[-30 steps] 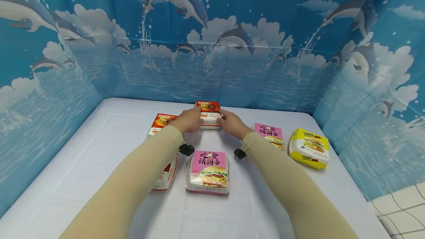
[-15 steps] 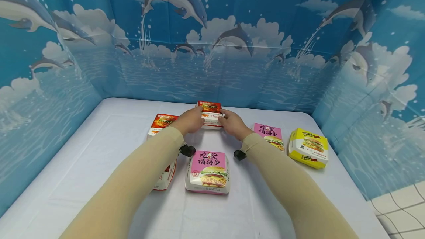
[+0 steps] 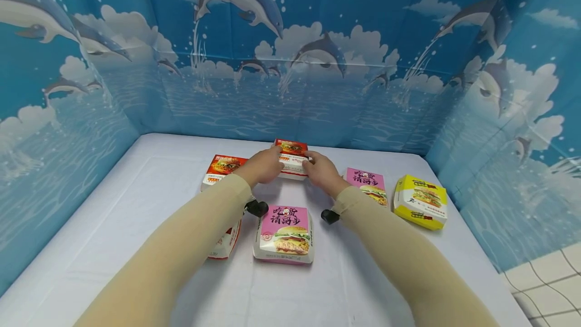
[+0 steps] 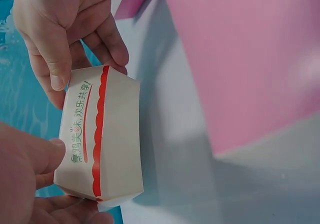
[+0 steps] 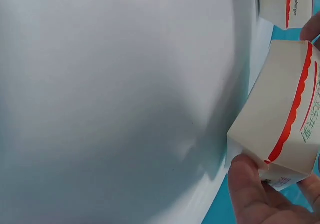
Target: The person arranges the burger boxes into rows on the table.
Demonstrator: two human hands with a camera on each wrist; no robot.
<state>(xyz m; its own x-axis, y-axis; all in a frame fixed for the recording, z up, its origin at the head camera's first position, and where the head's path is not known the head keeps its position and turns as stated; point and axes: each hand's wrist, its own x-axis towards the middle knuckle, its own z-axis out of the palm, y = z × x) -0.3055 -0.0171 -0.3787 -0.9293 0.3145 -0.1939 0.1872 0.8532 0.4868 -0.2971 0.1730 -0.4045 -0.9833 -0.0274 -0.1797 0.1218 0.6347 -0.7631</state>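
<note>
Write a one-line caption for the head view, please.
Left hand and right hand grip a red-topped burger box at the back of a white table, among other burger boxes.

Lots of bare table (image 3: 113, 226) on the left & along the front edge, so a hand can slide there. Middle is crowded: pink box (image 3: 283, 233) sits btwn the arms, red box (image 3: 223, 167) by the left arm, 2nd pink box (image 3: 366, 183) & yellow box (image 3: 420, 202) block the right. Blue wall (image 3: 290, 90) closes the back & both sides.
</note>
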